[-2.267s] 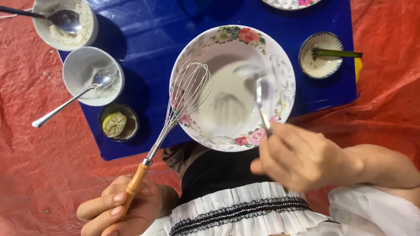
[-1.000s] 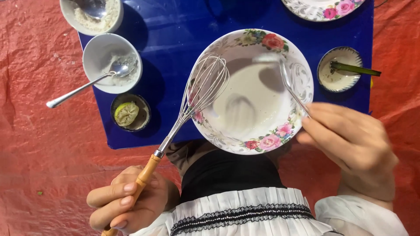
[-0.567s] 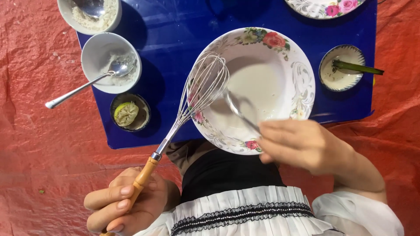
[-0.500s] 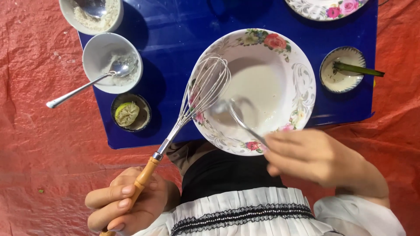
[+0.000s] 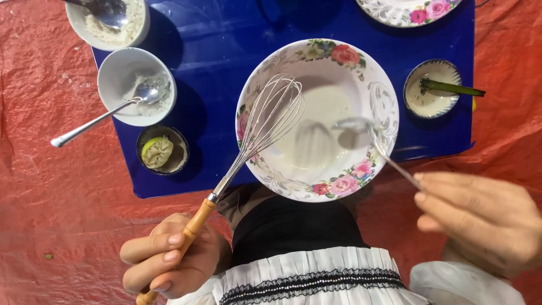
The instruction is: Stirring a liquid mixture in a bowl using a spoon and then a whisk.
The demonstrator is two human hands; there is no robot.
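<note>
A large white bowl (image 5: pixel 384 96) with a floral rim holds pale liquid batter and sits on a blue board (image 5: pixel 214 51). My left hand (image 5: pixel 169 262) grips the wooden handle of a wire whisk (image 5: pixel 265 124); its wires hang over the bowl's left rim. My right hand (image 5: pixel 485 217), at the lower right, holds a metal spoon (image 5: pixel 375 144) by its handle. The spoon's head is blurred, over the right side of the bowl.
Two white bowls of powder with spoons (image 5: pixel 135 85) (image 5: pixel 110 25) stand at the upper left. A small dark dish holds a squeezed lime half (image 5: pixel 157 151). A small bowl with a green stick (image 5: pixel 432 96) is at the right, a floral plate (image 5: pixel 406 8) at the top. Red cloth (image 5: pixel 51 197) surrounds the board.
My right hand has swung the spoon from the bowl's left centre to its right side and pulled back toward the lower right. The whisk has barely moved.
</note>
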